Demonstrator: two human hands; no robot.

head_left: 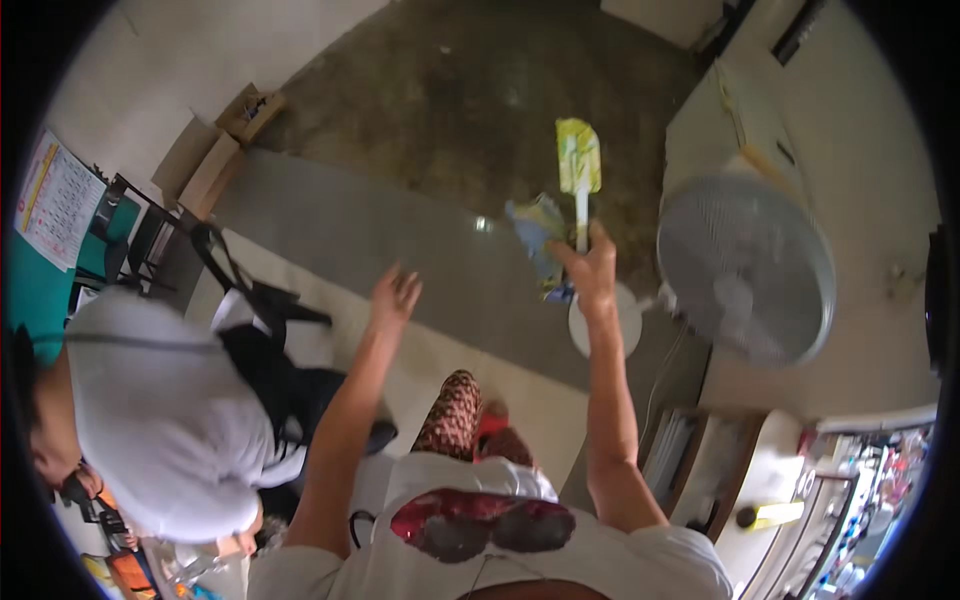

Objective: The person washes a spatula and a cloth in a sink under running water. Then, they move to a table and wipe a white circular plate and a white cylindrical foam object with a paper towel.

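Apparently, two light things are being carried at once in the right hand (592, 268), which is stretched out ahead over the floor (480, 120). Its fingers are curled closely round the white handle (583, 222) of a yellow-green patterned paddle (578, 155), whose flat head is pointed away from the body; the narrow handle is probably gripped at its lower end because that keeps the broad head clear of the hand. A crumpled blue-grey packet (540, 235) is seen just to the left of the handle, against the same hand, and seems to be pinched by the thumb side, though the exact hold cannot be told through the blur. Nothing is held in the left hand (397, 296): its fingers are loosely parted and slightly bent, and the arm is perhaps held out for balance. Below the packet, a white round base (625, 322) is partly hidden by the right wrist, and a grey fan (745, 270) is set to the right, its caged face turned into the room, presumably so that air is sent across it. On the left, a person in a white shirt (160, 420) is placed near a green counter (35, 290), with cardboard boxes (205, 170) kept against the wall, likely out of the way.
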